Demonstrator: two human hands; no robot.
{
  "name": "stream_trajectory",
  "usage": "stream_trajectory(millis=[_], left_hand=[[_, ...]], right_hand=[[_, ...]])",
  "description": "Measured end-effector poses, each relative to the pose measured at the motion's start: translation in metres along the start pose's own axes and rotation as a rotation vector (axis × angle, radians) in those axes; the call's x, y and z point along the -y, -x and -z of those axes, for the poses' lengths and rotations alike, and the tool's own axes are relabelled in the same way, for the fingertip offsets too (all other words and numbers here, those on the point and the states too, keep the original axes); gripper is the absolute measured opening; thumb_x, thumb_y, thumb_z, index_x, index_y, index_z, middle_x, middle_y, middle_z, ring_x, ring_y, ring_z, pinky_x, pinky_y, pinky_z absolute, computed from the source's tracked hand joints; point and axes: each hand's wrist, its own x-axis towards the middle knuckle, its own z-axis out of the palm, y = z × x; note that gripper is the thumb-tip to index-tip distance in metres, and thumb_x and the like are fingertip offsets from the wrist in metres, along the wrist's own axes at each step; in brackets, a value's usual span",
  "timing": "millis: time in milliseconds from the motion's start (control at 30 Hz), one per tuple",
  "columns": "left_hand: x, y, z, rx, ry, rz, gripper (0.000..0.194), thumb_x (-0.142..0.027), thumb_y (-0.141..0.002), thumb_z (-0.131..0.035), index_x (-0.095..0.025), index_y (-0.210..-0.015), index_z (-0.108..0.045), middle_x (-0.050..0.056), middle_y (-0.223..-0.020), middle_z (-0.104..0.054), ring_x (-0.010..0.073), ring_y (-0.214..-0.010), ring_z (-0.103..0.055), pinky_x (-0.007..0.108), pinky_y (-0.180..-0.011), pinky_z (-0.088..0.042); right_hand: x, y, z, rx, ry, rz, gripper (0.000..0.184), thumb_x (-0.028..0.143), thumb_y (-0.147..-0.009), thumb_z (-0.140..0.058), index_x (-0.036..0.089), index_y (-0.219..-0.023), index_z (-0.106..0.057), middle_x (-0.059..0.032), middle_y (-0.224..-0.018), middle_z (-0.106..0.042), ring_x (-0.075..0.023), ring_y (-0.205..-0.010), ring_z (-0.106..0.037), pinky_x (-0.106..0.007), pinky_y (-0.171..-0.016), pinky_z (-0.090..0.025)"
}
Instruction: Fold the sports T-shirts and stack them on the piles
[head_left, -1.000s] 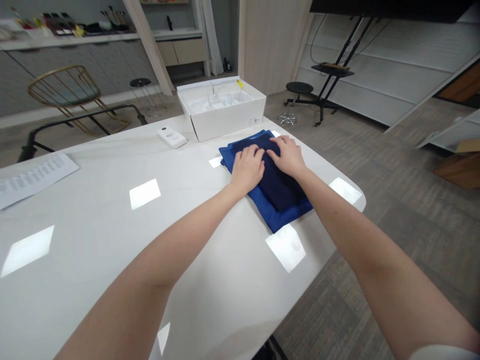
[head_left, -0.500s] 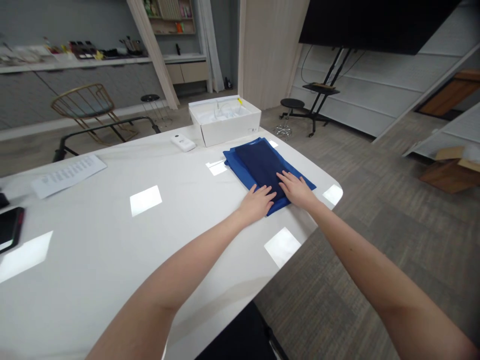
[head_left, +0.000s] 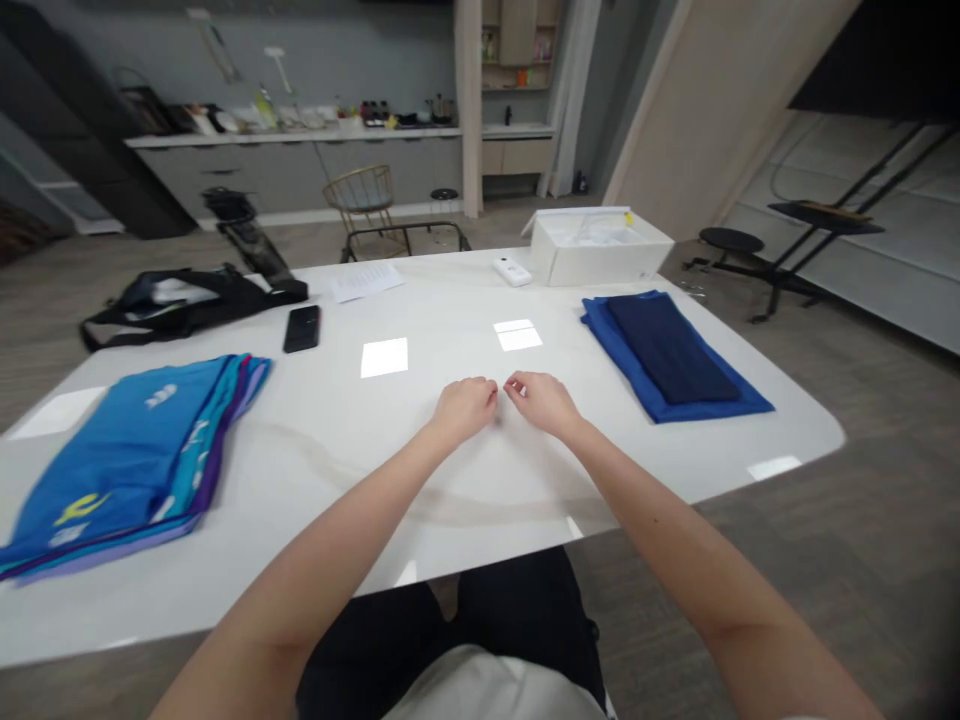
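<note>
My left hand and my right hand rest side by side on the bare middle of the white table. Both have their fingers curled in, and nothing shows in either. A folded stack of blue cloth, a dark navy piece lying on a brighter blue one, sits on the table to the right of my hands, apart from them. Far to the left lies a pile of flat blue, teal and purple garments.
An open white box stands at the table's far right, a small white device beside it. A sheet of paper, a black phone and a black bag lie toward the far left. A wire chair stands behind.
Both hands have left the folded blue cloth and drawn back to the left, to the middle of the table. My view has swung left, bringing the garment pile, phone and bag into sight.
</note>
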Motion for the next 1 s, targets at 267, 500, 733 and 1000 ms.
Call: stream_trajectory(millis=[267, 500, 733, 1000], left_hand=[[0.160, 0.127, 0.046, -0.077, -0.074, 0.422, 0.029, -0.026, -0.099, -0.044, -0.024, -0.106, -0.072, 0.006, -0.106, -0.075, 0.0218, -0.098, -0.070, 0.031, -0.080, -0.049], [0.269, 0.210, 0.096, -0.298, -0.243, 0.728, 0.026, -0.022, -0.097, -0.047, -0.021, -0.111, -0.069, 0.010, -0.112, -0.072, 0.0268, -0.105, -0.067, 0.037, -0.087, -0.047], [0.312, 0.262, 0.098, -0.251, -0.281, 0.893, 0.021, -0.030, -0.096, -0.053, -0.017, -0.106, -0.066, 0.015, -0.111, -0.069, 0.0314, -0.108, -0.065, 0.041, -0.089, -0.045], [0.307, 0.262, 0.102, -0.526, -0.163, 0.857, 0.017, -0.028, -0.100, -0.049, -0.021, -0.095, -0.064, 0.008, -0.101, -0.071, 0.0251, -0.100, -0.065, 0.036, -0.084, -0.043]], right_hand=[[0.192, -0.067, -0.092, 0.179, -0.172, 0.333, 0.024, 0.035, -0.099, -0.052, 0.026, -0.105, -0.075, -0.0016, -0.100, -0.078, -0.0193, -0.092, -0.070, -0.027, -0.079, -0.045], [0.344, -0.115, -0.150, 0.240, -0.265, 0.520, 0.019, 0.029, -0.098, -0.057, 0.024, -0.106, -0.074, -0.0020, -0.097, -0.076, -0.0189, -0.090, -0.068, -0.028, -0.082, -0.047], [0.431, -0.145, -0.179, 0.126, -0.223, 0.741, 0.028, 0.022, -0.098, -0.058, 0.025, -0.122, -0.071, -0.0076, -0.119, -0.065, -0.0219, -0.104, -0.063, -0.031, -0.085, -0.049], [0.428, -0.156, -0.176, 0.059, -0.279, 0.853, 0.022, 0.024, -0.102, -0.052, 0.021, -0.106, -0.073, -0.0083, -0.109, -0.063, -0.0222, -0.101, -0.061, -0.032, -0.085, -0.048]])
